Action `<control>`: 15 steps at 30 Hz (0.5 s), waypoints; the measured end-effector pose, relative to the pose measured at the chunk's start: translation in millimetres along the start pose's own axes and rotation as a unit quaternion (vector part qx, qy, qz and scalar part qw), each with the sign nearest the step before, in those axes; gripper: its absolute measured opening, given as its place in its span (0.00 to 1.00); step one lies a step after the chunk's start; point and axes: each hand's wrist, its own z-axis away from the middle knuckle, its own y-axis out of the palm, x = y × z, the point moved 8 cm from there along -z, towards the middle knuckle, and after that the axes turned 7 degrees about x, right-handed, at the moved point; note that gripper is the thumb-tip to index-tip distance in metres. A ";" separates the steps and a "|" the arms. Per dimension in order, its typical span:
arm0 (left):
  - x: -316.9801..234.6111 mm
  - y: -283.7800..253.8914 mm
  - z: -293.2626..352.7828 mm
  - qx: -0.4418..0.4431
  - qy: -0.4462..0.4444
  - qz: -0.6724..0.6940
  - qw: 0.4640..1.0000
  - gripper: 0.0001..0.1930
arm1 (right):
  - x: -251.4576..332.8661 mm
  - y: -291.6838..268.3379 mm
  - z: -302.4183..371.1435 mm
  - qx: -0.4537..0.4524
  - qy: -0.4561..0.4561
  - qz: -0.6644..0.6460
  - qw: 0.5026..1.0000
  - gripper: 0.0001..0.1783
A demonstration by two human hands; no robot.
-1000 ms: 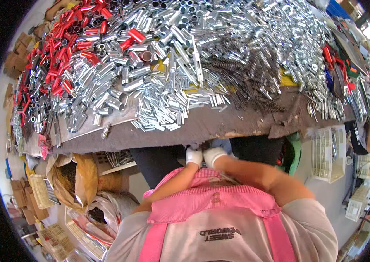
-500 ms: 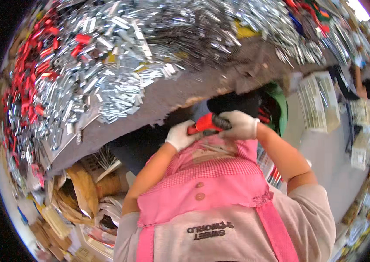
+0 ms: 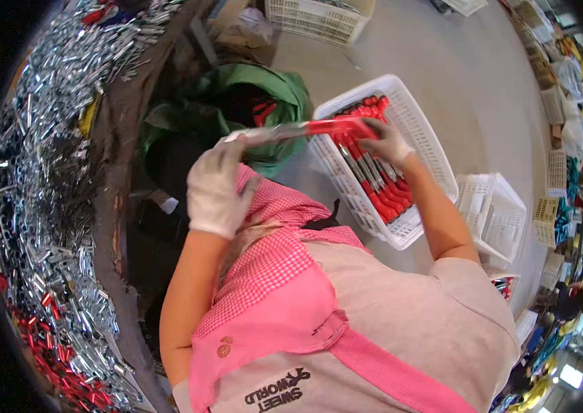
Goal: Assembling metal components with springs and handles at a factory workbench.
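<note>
A long tool [image 3: 288, 131] with a red section, a silver shaft and a dark end is held crosswise above the floor. Its red end is in my right hand [image 3: 391, 146], closed around it in a white glove. At the silver end is my left hand [image 3: 217, 189], also white-gloved, its thumb spread away and its fingertips up beside the shaft; blur hides whether they touch it. Beneath the tool and my right hand is a white plastic basket [image 3: 423, 148]. Inside lie several similar red-and-silver tools [image 3: 377, 182] side by side.
A workbench [image 3: 109, 206] at left bears heaps of silver metal parts [image 3: 64, 82] and red pieces [image 3: 57, 358]. A green sack [image 3: 288, 93] stands open beside it. White crates [image 3: 494, 213] stand at right, and another crate [image 3: 319, 20] at the far side.
My view has swung right, from the bench to the floor basket. The tool has moved from in front of my apron out over the basket, and my hands are farther apart.
</note>
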 end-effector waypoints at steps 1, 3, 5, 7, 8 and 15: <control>6.0 3.0 3.1 -0.008 -0.008 0.033 0.999 0.31 | -37.8 -28.1 12.7 -0.004 0.101 -0.055 0.993 0.29; 30.2 4.2 18.3 -0.056 -0.044 -0.007 0.997 0.25 | -121.0 -63.9 23.8 -0.009 0.198 -0.154 0.968 0.21; 72.8 24.8 52.2 -0.034 -0.125 -0.015 0.991 0.22 | -203.8 -72.2 34.0 -0.015 0.293 -0.222 0.930 0.10; 104.6 33.0 94.1 -0.006 -0.231 0.003 0.973 0.17 | -246.1 -63.8 33.5 0.029 0.359 -0.171 0.917 0.06; 117.7 38.5 111.8 0.012 -0.267 0.026 0.963 0.17 | -277.2 -55.9 33.5 0.023 0.367 -0.207 0.907 0.07; 146.5 21.5 173.2 0.029 -0.402 0.073 0.912 0.15 | -429.4 72.5 32.5 0.205 0.309 0.286 0.884 0.27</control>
